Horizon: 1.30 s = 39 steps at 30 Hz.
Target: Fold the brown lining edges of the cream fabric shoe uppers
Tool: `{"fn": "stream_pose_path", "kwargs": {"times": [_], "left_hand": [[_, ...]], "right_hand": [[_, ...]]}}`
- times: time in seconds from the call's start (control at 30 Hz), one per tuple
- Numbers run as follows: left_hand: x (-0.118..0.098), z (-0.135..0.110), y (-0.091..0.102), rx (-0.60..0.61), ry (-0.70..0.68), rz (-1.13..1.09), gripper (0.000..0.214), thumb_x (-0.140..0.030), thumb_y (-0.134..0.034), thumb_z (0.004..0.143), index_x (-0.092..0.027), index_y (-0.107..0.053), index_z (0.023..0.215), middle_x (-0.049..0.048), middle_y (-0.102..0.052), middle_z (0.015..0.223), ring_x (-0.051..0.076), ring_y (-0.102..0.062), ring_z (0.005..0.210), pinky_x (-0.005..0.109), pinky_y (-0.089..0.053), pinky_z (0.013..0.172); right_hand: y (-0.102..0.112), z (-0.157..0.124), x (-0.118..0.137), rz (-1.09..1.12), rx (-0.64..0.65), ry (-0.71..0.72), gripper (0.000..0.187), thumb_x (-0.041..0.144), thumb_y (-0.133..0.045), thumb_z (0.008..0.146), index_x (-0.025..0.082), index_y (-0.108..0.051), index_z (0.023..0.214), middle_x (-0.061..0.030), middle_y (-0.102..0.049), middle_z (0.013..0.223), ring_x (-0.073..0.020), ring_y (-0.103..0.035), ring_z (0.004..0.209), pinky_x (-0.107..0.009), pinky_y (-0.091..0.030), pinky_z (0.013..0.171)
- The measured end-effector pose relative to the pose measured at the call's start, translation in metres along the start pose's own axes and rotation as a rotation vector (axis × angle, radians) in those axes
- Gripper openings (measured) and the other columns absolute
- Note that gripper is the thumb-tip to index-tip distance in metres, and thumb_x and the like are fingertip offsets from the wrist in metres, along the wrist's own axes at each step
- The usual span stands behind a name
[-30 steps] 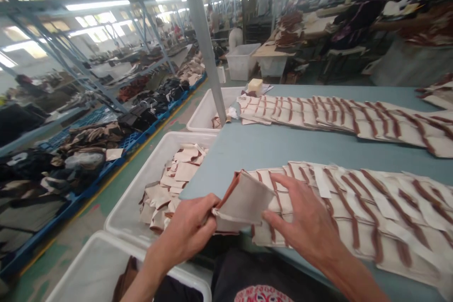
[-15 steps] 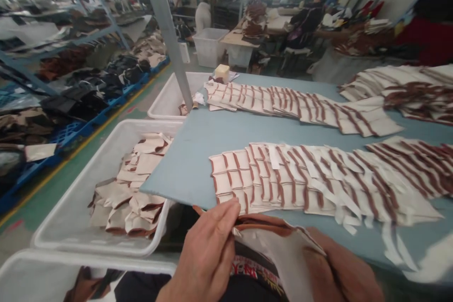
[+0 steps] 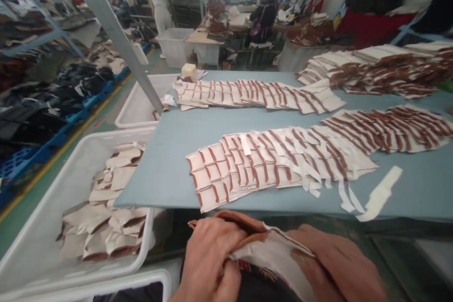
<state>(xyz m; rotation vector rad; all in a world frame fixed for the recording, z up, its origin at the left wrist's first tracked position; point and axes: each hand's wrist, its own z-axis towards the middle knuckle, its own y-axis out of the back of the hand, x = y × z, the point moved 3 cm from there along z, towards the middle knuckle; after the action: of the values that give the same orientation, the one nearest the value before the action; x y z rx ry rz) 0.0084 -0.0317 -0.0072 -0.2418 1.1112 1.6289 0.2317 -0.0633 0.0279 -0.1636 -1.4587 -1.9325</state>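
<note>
My left hand (image 3: 208, 259) and my right hand (image 3: 336, 269) both grip a cream fabric piece with a brown edge (image 3: 272, 250), held low over my lap below the front edge of the blue table (image 3: 170, 170). The left fingers pinch its brown border; the right hand lies under and behind the cloth. On the table, just beyond my hands, lies a fanned row of matching cream-and-brown pieces (image 3: 276, 163). A second row (image 3: 255, 94) lies farther back.
A white bin (image 3: 71, 184) with several loose pieces stands at the left, another white bin (image 3: 136, 104) behind it. A slanted grey post (image 3: 113, 33) rises at the table's left corner. Stacks of pieces (image 3: 375, 71) sit at the far right. People work at tables beyond.
My hands lifted a piece off the near row and drew it down to my lap. The view swung right and back, showing more of the table.
</note>
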Motion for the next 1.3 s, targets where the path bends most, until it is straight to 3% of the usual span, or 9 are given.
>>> {"fn": "stream_pose_path", "kwargs": {"times": [0.1, 0.2, 0.3, 0.4, 0.53, 0.67, 0.77, 0.87, 1.3], "left_hand": [[-0.006, 0.0, -0.004, 0.149, 0.209, -0.167, 0.035, -0.017, -0.057, 0.085, -0.025, -0.064, 0.119, 0.0064, -0.076, 0.107, 0.023, -0.071, 0.094, 0.031, -0.057, 0.085], [-0.012, 0.001, -0.005, 0.263, 0.503, -0.202, 0.009, -0.027, -0.06, 0.089, -0.024, -0.067, 0.093, 0.0045, -0.075, 0.099, 0.022, -0.068, 0.09, 0.028, -0.055, 0.08], [-0.02, 0.008, -0.005, 0.32, 0.669, -0.199, 0.018, -0.029, -0.054, 0.094, -0.023, -0.063, 0.08, 0.003, -0.072, 0.089, 0.022, -0.064, 0.087, 0.027, -0.051, 0.077], [-0.027, 0.017, -0.005, 0.323, 0.686, -0.212, 0.022, -0.029, -0.052, 0.094, -0.022, -0.059, 0.074, 0.0025, -0.069, 0.085, 0.02, -0.062, 0.084, 0.026, -0.047, 0.074], [-0.031, 0.021, -0.002, 0.342, 0.649, -0.193, 0.024, -0.025, -0.05, 0.093, -0.02, -0.058, 0.071, 0.0009, -0.061, 0.071, 0.017, -0.056, 0.07, 0.027, -0.042, 0.068], [-0.032, 0.018, 0.005, 0.314, 0.616, -0.15, 0.022, -0.026, -0.052, 0.093, -0.021, -0.06, 0.073, 0.0009, -0.062, 0.071, 0.017, -0.055, 0.069, 0.027, -0.04, 0.065], [-0.032, 0.015, 0.011, 0.31, 0.616, -0.129, 0.023, -0.028, -0.051, 0.093, -0.021, -0.061, 0.074, 0.0002, -0.063, 0.071, 0.016, -0.055, 0.067, 0.027, -0.039, 0.064], [-0.033, 0.015, 0.017, 0.298, 0.632, -0.154, 0.021, -0.027, -0.052, 0.091, -0.021, -0.061, 0.073, 0.0005, -0.064, 0.073, 0.017, -0.056, 0.071, 0.027, -0.04, 0.067], [-0.032, 0.021, 0.032, 0.309, 0.657, -0.326, 0.028, -0.031, -0.048, 0.091, -0.018, -0.055, 0.067, 0.0013, -0.059, 0.07, 0.015, -0.051, 0.067, 0.026, -0.039, 0.065]], "right_hand": [[-0.005, 0.006, 0.0, 0.026, 0.127, 0.06, 0.028, 0.023, -0.039, 0.109, 0.022, -0.067, 0.106, -0.0033, -0.074, 0.08, -0.0165, -0.072, 0.068, -0.025, -0.052, 0.063], [-0.014, 0.008, 0.002, -0.019, 0.141, 0.141, 0.033, 0.022, -0.037, 0.11, 0.021, -0.067, 0.096, -0.0019, -0.068, 0.07, -0.0155, -0.067, 0.06, -0.027, -0.045, 0.054], [-0.023, 0.007, 0.002, -0.06, 0.068, 0.187, 0.033, 0.02, -0.037, 0.108, 0.02, -0.065, 0.091, -0.0021, -0.067, 0.068, -0.0165, -0.065, 0.057, -0.029, -0.043, 0.054], [-0.028, 0.007, 0.001, 0.08, 0.062, 0.083, 0.017, 0.017, -0.048, 0.1, 0.021, -0.065, 0.096, -0.0014, -0.068, 0.075, -0.016, -0.065, 0.063, -0.027, -0.044, 0.057], [-0.028, 0.018, 0.002, 0.496, 0.119, -0.205, 0.003, 0.02, -0.059, 0.085, 0.022, -0.059, 0.087, 0.0031, -0.058, 0.072, -0.0132, -0.056, 0.062, -0.022, -0.043, 0.056], [-0.035, 0.037, 0.008, 0.838, 0.336, -0.422, 0.011, 0.029, -0.059, 0.086, 0.021, -0.052, 0.082, 0.0062, -0.047, 0.066, -0.0112, -0.046, 0.059, -0.021, -0.039, 0.054], [-0.042, 0.047, 0.014, 1.009, 0.468, -0.447, 0.024, 0.04, -0.062, 0.087, 0.02, -0.049, 0.081, 0.006, -0.045, 0.068, -0.0106, -0.043, 0.06, -0.021, -0.036, 0.055], [-0.045, 0.051, 0.016, 1.059, 0.5, -0.457, 0.033, 0.047, -0.067, 0.086, 0.02, -0.048, 0.08, 0.0062, -0.044, 0.068, -0.0102, -0.041, 0.061, -0.02, -0.035, 0.055], [-0.049, 0.052, 0.027, 1.143, 0.541, -0.51, 0.029, 0.042, -0.066, 0.087, 0.019, -0.05, 0.078, 0.0079, -0.045, 0.061, -0.0078, -0.04, 0.054, -0.019, -0.032, 0.051]]}}
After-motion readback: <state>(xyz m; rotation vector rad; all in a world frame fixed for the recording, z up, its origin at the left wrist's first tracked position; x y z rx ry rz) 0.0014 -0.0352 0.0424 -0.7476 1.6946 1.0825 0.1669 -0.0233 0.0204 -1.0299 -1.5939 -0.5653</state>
